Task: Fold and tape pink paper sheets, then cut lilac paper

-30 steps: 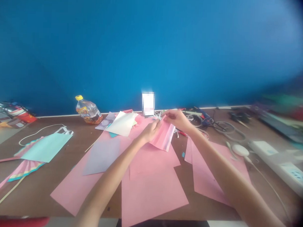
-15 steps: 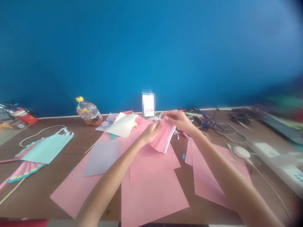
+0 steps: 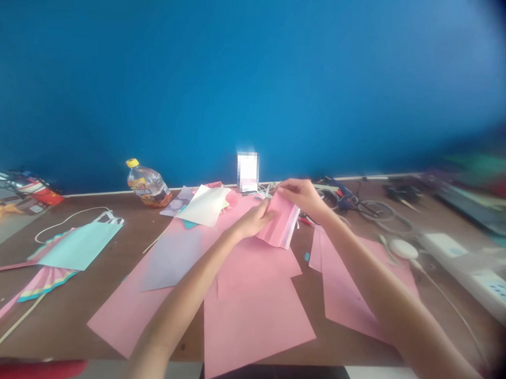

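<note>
A pleated piece of pink paper (image 3: 279, 223), with a whitish layer along its right edge, is held up above the desk between my hands. My left hand (image 3: 254, 218) pinches its left side, thumb on top. At its upper edge, my right hand (image 3: 298, 195) grips with fingers closed; the fingertips are partly hidden. Beneath it lie large pink sheets (image 3: 256, 328) spread over the desk. A lilac sheet (image 3: 173, 258) rests on them to the left, and a cream sheet (image 3: 203, 205) tops a small pile of coloured papers farther back.
A yellow-capped plastic bottle (image 3: 148, 185) stands near the blue wall (image 3: 257, 79). Far left are a light blue sheet (image 3: 80, 244) and a folded striped paper fan (image 3: 50, 284). Cables (image 3: 379, 213), more pink sheets (image 3: 357, 287) and a white power strip (image 3: 474, 269) occupy the right side.
The pleated pink paper has moved slightly right and up, and its face is turned more toward me. My right hand has shifted a little along its top edge; both hands keep hold.
</note>
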`<state>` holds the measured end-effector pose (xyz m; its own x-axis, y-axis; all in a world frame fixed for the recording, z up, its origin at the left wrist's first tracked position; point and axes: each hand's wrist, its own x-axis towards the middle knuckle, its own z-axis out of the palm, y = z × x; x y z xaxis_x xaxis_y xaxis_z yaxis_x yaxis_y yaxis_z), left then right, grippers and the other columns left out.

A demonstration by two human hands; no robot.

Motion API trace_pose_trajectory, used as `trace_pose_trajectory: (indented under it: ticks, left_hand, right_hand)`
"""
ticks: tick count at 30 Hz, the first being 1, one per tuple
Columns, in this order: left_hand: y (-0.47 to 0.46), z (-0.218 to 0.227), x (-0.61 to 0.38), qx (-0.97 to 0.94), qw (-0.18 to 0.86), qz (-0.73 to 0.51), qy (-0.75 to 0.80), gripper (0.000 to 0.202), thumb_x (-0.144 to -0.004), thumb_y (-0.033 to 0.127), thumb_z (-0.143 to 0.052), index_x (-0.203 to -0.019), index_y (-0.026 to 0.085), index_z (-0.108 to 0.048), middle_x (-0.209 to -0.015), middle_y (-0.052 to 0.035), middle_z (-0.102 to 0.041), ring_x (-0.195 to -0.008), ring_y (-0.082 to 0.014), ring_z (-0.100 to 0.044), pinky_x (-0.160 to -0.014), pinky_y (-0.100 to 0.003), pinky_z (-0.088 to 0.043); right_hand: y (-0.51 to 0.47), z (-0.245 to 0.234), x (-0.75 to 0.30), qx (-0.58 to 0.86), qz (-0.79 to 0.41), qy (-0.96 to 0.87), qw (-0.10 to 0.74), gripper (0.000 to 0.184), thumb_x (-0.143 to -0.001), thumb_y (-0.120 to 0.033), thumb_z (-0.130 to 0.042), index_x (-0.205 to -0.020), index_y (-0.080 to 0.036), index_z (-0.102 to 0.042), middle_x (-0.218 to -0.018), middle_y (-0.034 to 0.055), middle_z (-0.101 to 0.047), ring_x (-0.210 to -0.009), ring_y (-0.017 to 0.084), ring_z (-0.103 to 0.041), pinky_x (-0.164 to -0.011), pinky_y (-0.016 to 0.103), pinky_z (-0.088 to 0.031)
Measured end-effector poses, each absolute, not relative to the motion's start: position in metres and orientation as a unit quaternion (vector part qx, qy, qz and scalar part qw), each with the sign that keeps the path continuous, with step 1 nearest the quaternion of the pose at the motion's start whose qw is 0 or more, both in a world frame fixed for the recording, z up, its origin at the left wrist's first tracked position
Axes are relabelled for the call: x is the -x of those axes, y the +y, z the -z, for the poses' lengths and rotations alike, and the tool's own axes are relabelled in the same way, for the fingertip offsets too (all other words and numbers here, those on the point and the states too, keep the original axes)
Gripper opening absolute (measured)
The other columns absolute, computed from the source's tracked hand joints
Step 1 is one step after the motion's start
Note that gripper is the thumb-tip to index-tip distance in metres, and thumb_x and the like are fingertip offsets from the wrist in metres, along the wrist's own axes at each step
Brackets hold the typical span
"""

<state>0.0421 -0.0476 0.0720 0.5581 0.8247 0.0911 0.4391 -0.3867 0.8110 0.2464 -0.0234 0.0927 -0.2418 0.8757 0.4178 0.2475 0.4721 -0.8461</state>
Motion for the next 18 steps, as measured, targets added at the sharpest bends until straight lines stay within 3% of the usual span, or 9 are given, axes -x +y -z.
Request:
trace_pose_trajectory:
  ticks: [7,18]
  left_hand:
    - [-0.044,-0.068,-0.037,-0.800,0.402,-0.201,0.398,0.048,-0.094,0.054,-0.043,-0.127,0.020,-0.046,-0.116,-0.0090,-0.065,-0.105,-0.0255,-0.061,-0.086,-0.034,-0.047]
    - [-0.049,-0.068,-0.047,-0.785,0.385,-0.307,0.376,0.045,-0.094,0.058,-0.041,-0.105,0.016,-0.053,-0.098,-0.0074,-0.065,-0.086,-0.0204,-0.061,-0.073,-0.028,-0.046]
  right_hand:
    - [-0.024,-0.093,-0.248,0.404,-0.340,-0.706,0.472,0.034,-0.082,-0.051,-0.066,-0.088,-0.019,-0.074,-0.084,0.0060,-0.072,-0.076,0.020,-0.063,-0.067,0.031,-0.049]
    - [-0.026,-0.098,-0.248,0.422,-0.309,-0.704,0.480,0.030,-0.084,-0.048,-0.064,-0.085,-0.019,-0.071,-0.081,0.0049,-0.069,-0.072,0.018,-0.059,-0.064,0.030,-0.046]
